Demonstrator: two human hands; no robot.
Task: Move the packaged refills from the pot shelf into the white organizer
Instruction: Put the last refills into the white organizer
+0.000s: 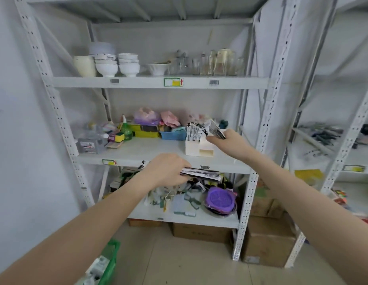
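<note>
With your right hand [226, 141] pinching one flat black-and-white refill packet [217, 130], slot it upright into the white plastic organizer [199, 148]; left hand [166, 170] grips the rest of the stack [201, 173]

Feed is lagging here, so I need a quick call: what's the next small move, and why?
Probably lower the right hand and slide its packet into the white organizer, beside the packets already standing there. That hand sits just above the organizer's right side, and the left hand holds more refills waiting.
</note>
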